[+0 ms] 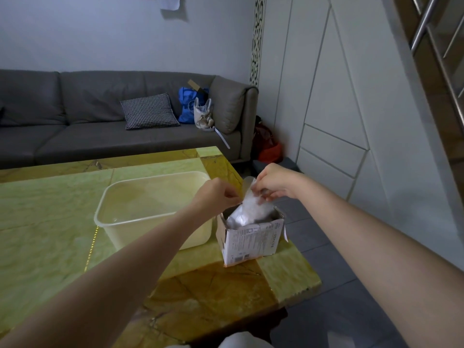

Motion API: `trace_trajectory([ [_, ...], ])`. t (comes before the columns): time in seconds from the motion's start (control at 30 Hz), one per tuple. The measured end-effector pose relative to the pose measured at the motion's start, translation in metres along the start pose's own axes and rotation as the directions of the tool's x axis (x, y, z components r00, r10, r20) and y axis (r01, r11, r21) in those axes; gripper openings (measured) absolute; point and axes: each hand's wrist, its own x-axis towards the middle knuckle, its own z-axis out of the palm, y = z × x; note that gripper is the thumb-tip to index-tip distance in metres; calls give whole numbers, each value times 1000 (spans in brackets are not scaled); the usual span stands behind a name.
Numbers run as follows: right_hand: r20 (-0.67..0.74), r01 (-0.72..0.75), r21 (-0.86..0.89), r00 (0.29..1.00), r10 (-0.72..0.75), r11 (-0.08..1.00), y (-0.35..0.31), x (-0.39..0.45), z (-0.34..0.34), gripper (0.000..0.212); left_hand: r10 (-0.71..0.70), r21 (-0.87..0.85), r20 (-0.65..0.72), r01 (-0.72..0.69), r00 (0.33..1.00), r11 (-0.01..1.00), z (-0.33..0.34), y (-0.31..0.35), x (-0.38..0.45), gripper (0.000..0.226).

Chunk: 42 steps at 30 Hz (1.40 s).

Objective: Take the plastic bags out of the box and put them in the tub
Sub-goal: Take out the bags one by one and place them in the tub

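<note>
Plastic, clear and crinkled: the bags (251, 209) stand half out of the open top of the box (251, 242), their upper end raised above the rim while the lower part is still bunched inside. The right hand (273, 183) pinches the top edge of the bags from the right, fingers curled over it; the left hand (218, 194) pinches the same upper edge from the left, thumb and fingertip drawn together.

The box sits near the right edge of the table (62, 222), just beside the tub (140, 197), which lies to its left and appears to hold nothing yet.

Risks, as I judge them: the box is light card and neither hand steadies it, so bags snagging on the torn rim could drag it up or tip it toward the table edge and the floor. Thin film held only at one edge may slip from the fingers or stretch. If several bags cling together, some could slide loose during the carry and land short of the tub.
</note>
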Motion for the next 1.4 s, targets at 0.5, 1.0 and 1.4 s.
trace_trajectory([
  [0.5,119,-70,68,991,62,995,8,-6,6,31,73,3,129,-74,989,997,8,12,-1,19],
  [1.0,288,81,-522,954,85,849,-1,-12,30,57,-63,-316,222,133,973,939,-33,8,3,15],
  [1.4,343,70,-462,934,105,884,6,-5,33,30,-15,-564,-118,-54,993,824,-59,35,8,15],
])
